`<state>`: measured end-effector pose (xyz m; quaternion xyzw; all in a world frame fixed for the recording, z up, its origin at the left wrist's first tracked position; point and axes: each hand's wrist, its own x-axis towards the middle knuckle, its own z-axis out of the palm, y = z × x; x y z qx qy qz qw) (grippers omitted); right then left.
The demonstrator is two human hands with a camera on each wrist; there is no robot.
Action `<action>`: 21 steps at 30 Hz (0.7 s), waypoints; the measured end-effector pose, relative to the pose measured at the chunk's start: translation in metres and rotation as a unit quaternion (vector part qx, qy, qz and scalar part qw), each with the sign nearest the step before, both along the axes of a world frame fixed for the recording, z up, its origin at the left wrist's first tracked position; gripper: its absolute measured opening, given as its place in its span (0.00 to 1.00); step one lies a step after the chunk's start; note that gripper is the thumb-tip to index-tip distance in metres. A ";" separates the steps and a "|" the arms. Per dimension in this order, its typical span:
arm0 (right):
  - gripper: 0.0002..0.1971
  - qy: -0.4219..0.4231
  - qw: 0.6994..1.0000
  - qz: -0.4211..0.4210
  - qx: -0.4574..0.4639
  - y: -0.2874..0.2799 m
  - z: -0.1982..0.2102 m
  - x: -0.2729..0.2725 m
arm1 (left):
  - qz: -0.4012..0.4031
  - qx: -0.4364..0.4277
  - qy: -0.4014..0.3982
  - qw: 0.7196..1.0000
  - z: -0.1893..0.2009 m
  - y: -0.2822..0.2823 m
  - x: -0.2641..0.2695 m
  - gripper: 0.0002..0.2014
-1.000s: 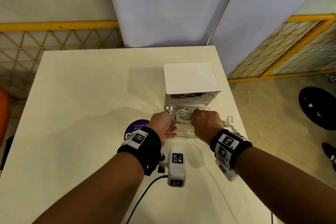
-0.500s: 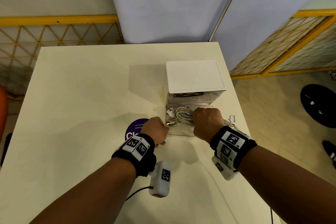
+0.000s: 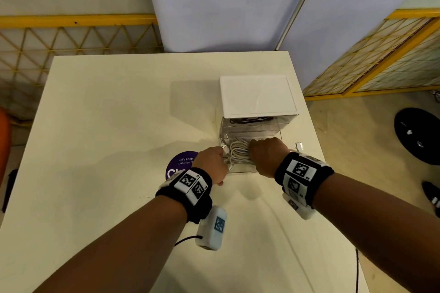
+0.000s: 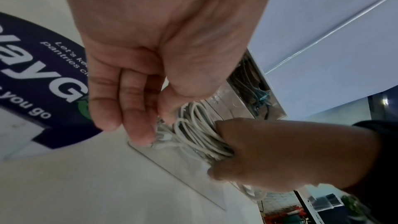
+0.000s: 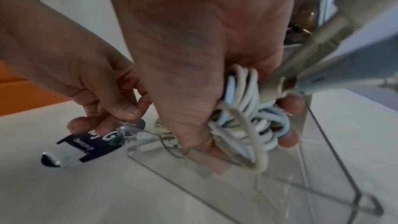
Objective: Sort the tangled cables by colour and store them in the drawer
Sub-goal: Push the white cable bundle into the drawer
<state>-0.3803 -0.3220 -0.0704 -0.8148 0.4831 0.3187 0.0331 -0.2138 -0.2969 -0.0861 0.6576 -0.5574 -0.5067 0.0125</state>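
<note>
1. Right hand has its grip curled round one bundle of white cables, low inside the open bottom drawer.
2. Left hand pinches at the drawer's left front corner, its grip touching cable ends.
3. One clear drawer unit stands on the counter; its top drawer holds dark cables.
4. One purple round sticker lies beside the left hand.

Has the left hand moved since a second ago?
Yes. The left hand has drawn back from over the white cables to the clear drawer's left front corner.
</note>
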 end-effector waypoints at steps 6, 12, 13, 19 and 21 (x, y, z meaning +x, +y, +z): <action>0.18 0.034 0.998 0.053 0.017 -0.010 -0.010 -0.006 | 0.080 -0.010 0.051 0.995 0.010 0.008 -0.001 0.13; 0.23 0.091 0.995 -0.008 0.034 -0.014 -0.021 0.004 | 0.052 0.004 0.042 0.998 0.010 0.009 0.004 0.11; 0.24 0.114 0.993 -0.009 0.039 -0.015 -0.022 0.007 | 0.057 0.003 0.038 0.998 0.011 0.008 0.005 0.13; 0.25 0.154 0.987 0.000 0.034 -0.015 -0.027 0.010 | 0.078 -0.078 -0.014 0.994 0.002 -0.004 0.007 0.17; 0.25 0.154 0.988 0.000 0.029 -0.014 -0.029 0.009 | 0.057 -0.105 -0.070 0.990 0.000 -0.010 0.003 0.20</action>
